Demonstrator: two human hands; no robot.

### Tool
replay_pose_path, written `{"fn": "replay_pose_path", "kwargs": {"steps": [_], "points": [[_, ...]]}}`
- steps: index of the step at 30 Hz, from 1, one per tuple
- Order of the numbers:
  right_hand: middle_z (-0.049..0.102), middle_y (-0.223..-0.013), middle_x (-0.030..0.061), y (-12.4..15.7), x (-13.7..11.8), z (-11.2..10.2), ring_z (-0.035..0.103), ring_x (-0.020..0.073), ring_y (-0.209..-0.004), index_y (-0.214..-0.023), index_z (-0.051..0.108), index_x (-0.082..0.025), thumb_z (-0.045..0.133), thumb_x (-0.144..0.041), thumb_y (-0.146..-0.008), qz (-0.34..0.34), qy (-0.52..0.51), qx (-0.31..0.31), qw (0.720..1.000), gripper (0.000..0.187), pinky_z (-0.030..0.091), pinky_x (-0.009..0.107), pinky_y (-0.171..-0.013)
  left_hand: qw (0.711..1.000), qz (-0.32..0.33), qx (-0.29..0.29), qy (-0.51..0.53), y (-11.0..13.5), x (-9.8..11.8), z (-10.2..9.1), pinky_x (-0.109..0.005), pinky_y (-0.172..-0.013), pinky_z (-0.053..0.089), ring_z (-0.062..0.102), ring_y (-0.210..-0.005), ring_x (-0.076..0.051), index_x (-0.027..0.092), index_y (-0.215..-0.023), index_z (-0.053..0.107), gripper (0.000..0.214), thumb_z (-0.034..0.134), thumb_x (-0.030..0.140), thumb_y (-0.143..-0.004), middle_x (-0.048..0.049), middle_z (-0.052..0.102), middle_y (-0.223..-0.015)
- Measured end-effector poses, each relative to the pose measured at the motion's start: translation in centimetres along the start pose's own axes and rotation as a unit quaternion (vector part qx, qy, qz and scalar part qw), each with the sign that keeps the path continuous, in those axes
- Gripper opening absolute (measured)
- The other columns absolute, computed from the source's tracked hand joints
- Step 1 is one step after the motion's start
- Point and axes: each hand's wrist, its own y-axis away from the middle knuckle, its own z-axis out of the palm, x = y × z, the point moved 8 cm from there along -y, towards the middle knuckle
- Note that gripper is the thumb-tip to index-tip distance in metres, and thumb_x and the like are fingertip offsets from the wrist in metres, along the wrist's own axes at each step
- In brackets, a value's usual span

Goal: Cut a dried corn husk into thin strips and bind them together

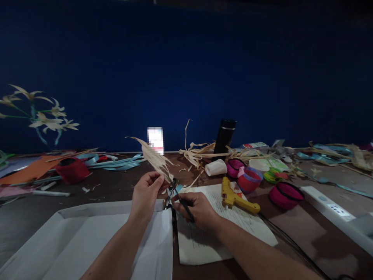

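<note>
Your left hand (145,192) pinches a pale dry husk (155,157); your right hand (201,210) grips scissors (184,203), whether touching it is hard to tell.

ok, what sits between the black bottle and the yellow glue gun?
In the head view, a white cylindrical piece and a magenta round item lie between the black bottle and yellow glue gun.

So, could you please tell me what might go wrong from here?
The scissors in the right hand are close to the left hand's fingertips, so a slip might nick them.
The husk looks dry and thin; it could split where it is pinched.
The glue gun lies on printed paper beside the right forearm; if hot, which I can't tell, it could burn skin or mark the page.
</note>
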Motion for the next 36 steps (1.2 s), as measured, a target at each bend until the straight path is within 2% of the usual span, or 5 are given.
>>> {"fn": "replay_pose_path", "kwargs": {"steps": [9,17,23,31,36], "points": [[0.041,-0.05,-0.0051,0.0,0.1,-0.1,0.03,0.003,-0.038,-0.091,0.066,-0.01,0.066,-0.045,-0.07,-0.004,0.014,-0.002,1.0,0.041,0.024,0.016,-0.035,1.0,0.0,0.005,-0.025,0.1,0.3,-0.1,-0.024,-0.066,0.053,0.063,-0.065,-0.012,0.015,-0.085,0.06,0.031,0.071,0.036,-0.064,-0.0009,0.067,-0.073],[0.038,-0.048,-0.0068,0.1,0.1,0.1,0.029,0.0032,-0.038,-0.092,0.066,-0.011,0.065,-0.045,-0.071,-0.002,0.009,-0.011,1.0,0.041,0.025,0.016,-0.036,1.0,-0.002,-0.003,-0.009,0.0,0.0,-0.1,-0.029,-0.067,0.053,0.063,-0.064,-0.014,0.015,-0.086,0.059,0.037,0.072,0.038,-0.061,-0.0018,0.066,-0.071],[0.04,-0.049,-0.0061,0.1,0.1,0.0,0.03,0.0028,-0.038,-0.092,0.066,-0.01,0.066,-0.044,-0.07,-0.002,0.013,-0.008,1.0,0.04,0.025,0.016,-0.035,1.0,0.006,-0.008,-0.009,0.0,0.2,0.0,-0.025,-0.066,0.051,0.061,-0.064,-0.012,0.015,-0.087,0.06,0.036,0.072,0.037,-0.062,-0.001,0.065,-0.073],[0.042,-0.05,-0.0053,-0.1,0.3,-0.1,0.034,0.004,-0.039,-0.094,0.066,-0.012,0.068,-0.042,-0.067,-0.002,0.003,-0.008,1.0,0.04,0.027,0.016,-0.037,0.998,0.022,-0.051,-0.033,-0.3,0.1,0.6,-0.023,-0.064,0.05,0.059,-0.065,-0.01,0.017,-0.096,0.06,0.038,0.07,0.035,-0.064,-0.0005,0.064,-0.077],[0.041,-0.048,-0.0062,0.0,0.1,-0.2,0.031,0.0038,-0.039,-0.092,0.066,-0.011,0.067,-0.043,-0.069,-0.008,-0.008,-0.001,1.0,0.039,0.025,0.017,-0.036,0.997,0.029,-0.067,-0.037,-0.2,0.1,1.0,-0.024,-0.066,0.051,0.059,-0.066,-0.011,0.016,-0.096,0.059,0.037,0.07,0.033,-0.065,-0.0012,0.064,-0.077]]}}
